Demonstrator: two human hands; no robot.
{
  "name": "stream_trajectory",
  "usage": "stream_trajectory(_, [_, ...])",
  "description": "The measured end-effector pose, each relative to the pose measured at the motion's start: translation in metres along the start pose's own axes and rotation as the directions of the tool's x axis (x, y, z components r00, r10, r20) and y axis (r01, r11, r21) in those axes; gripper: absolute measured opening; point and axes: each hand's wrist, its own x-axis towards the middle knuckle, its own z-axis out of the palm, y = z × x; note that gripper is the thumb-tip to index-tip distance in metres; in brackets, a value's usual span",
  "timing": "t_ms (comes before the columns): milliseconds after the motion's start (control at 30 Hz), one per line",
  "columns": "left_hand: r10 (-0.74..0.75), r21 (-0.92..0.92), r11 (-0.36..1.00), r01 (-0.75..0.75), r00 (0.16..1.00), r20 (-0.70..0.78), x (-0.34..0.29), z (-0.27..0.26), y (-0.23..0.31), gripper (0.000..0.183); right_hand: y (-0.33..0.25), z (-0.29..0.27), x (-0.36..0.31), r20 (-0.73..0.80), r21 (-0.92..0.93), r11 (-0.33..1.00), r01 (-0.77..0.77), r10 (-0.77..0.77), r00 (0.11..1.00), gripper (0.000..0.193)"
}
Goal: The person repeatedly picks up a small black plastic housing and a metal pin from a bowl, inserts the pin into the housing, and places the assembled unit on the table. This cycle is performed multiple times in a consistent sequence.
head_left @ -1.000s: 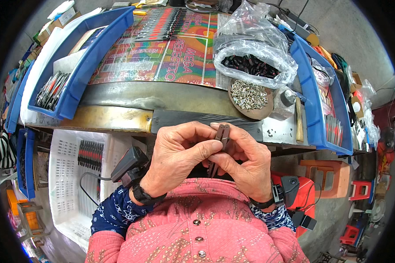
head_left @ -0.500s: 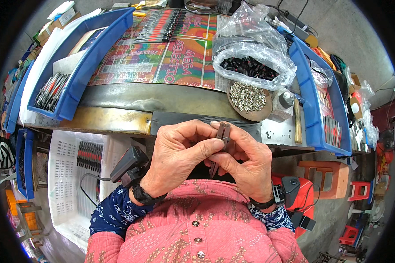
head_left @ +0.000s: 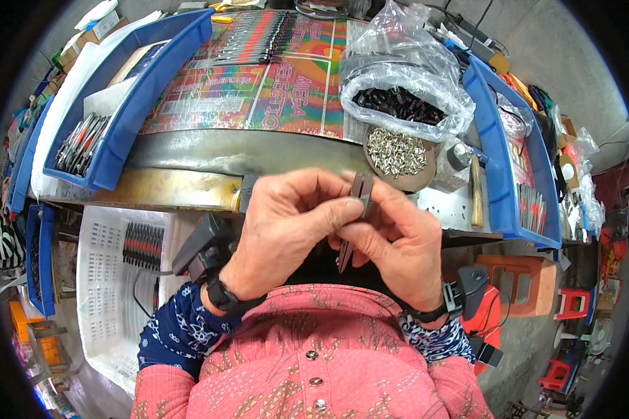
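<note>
Just off the bench's near edge, both hands hold one slim dark piece (head_left: 360, 188), made of two long flat sides with a narrow slot between them. It stands nearly upright, its lower end tilted slightly left. My left hand (head_left: 286, 227) pinches its upper part between thumb and fingers. From the other side, the thumb and curled fingers of my right hand (head_left: 407, 241) grip its middle. Fingers cover much of it, so its exact kind does not show. Beyond my right hand, a round dish (head_left: 426, 178) holds many small silvery metal pins (head_left: 396, 150).
A clear plastic bag (head_left: 405, 77) of black parts sits behind the dish. Blue trays (head_left: 129, 105) flank the bench, and a wooden handle (head_left: 476, 192) lies by the right one. Black-and-red pieces (head_left: 255, 38) line the back. A white basket (head_left: 105, 300) stands at lower left.
Both hands have moved slightly forward and up toward the bench, carrying the dark piece with them. My right hand has also shifted a little to the right. Both still grip the piece.
</note>
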Motion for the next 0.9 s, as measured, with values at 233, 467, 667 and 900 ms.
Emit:
stream_trajectory(233, [0.172, 0.026, 0.985, -0.173, 0.984, 0.051, 0.028, 0.003, 0.02, 0.013, -0.02, -0.011, 0.03, 0.008, -0.014, 0.997, 0.074, -0.074, 0.997, 0.043])
stream_trajectory(467, [0.224, 0.135, 0.964, -0.227, 0.974, 0.044, 0.045, 0.002, 0.038, 0.015, -0.033, -0.015, 0.053, 0.005, -0.042, 0.989, 0.144, -0.144, 0.99, 0.042])
stream_trajectory(667, [0.254, 0.149, 0.954, -0.259, 0.966, 0.056, 0.053, 0.001, 0.044, 0.014, -0.035, -0.016, 0.063, 0.011, -0.011, 0.989, 0.144, -0.144, 0.989, 0.04])
stream_trajectory(900, [0.265, 0.116, 0.956, -0.269, 0.963, 0.051, 0.058, 0.001, 0.046, 0.014, -0.034, -0.016, 0.068, -0.009, 0.024, 0.985, 0.169, -0.168, 0.986, 0.031])
